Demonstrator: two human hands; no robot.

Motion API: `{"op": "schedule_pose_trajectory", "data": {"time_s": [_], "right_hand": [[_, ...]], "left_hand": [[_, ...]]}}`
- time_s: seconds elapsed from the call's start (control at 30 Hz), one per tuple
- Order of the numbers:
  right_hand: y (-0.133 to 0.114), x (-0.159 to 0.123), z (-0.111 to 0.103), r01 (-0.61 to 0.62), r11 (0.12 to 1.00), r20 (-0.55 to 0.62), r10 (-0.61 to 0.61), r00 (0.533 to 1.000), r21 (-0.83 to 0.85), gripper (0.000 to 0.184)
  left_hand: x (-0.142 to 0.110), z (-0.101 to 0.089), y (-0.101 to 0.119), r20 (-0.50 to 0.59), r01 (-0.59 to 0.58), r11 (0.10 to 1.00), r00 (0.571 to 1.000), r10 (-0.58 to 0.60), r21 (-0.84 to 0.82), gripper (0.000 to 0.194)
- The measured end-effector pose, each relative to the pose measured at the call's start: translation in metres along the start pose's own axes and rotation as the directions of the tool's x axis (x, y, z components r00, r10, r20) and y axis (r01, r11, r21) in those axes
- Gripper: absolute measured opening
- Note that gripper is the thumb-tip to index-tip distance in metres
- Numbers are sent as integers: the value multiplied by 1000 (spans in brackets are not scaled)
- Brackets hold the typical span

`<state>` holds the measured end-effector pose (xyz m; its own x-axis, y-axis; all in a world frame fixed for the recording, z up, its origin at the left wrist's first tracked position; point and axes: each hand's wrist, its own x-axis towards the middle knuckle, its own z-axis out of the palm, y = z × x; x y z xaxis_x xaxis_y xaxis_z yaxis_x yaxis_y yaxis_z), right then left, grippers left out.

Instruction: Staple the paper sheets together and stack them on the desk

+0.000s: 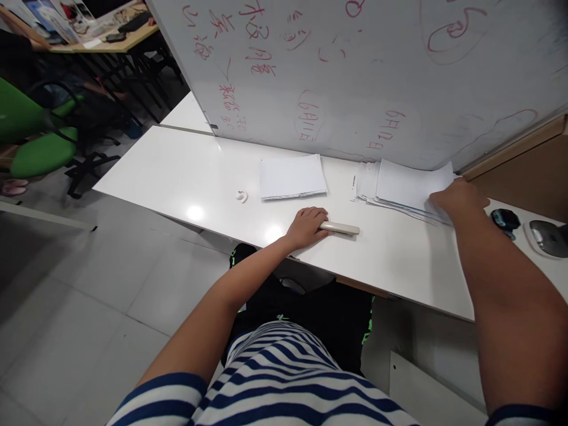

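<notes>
My left hand [307, 228] lies closed over one end of a pale stapler [344, 228] that rests on the white table [199, 171]. At the right, my right hand [461, 200] grips the right edge of the top sheets of paper [410, 183], which bow up slightly from the loose stack. Its fingertips are partly hidden. Left of that stack, just beyond my left hand, sits a neater pile of white paper [291, 176]. A small white curled object [241, 196] lies further left; I cannot make out its kind.
A whiteboard [355, 77] with red writing rises along the table's back edge. Beyond my right wrist are a dark watch-like item [506, 220] and a dark rounded device [548, 238]. A green chair [44, 151] and a person's arm [24, 29] at another desk are at left.
</notes>
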<state>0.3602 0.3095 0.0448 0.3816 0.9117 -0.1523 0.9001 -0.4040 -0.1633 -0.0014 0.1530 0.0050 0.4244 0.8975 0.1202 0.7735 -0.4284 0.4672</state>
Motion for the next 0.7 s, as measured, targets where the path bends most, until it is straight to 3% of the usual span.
{"op": "schedule_pose_trajectory", "data": {"time_s": [0.1, 0.57, 0.7], "right_hand": [[-1, -1, 2, -111, 993, -4, 111, 994, -29, 77], [-10, -17, -6, -122, 992, -11, 122, 993, -19, 78], [-7, -18, -10, -189, 979, 3, 190, 982, 76, 95]], "left_hand": [[0, 1, -1, -10, -11, 1000, 1000, 11, -3, 24], [0, 3, -3, -28, -30, 999, 999, 29, -12, 25], [0, 4, -3, -46, -36, 999, 998, 35, -15, 24]]}}
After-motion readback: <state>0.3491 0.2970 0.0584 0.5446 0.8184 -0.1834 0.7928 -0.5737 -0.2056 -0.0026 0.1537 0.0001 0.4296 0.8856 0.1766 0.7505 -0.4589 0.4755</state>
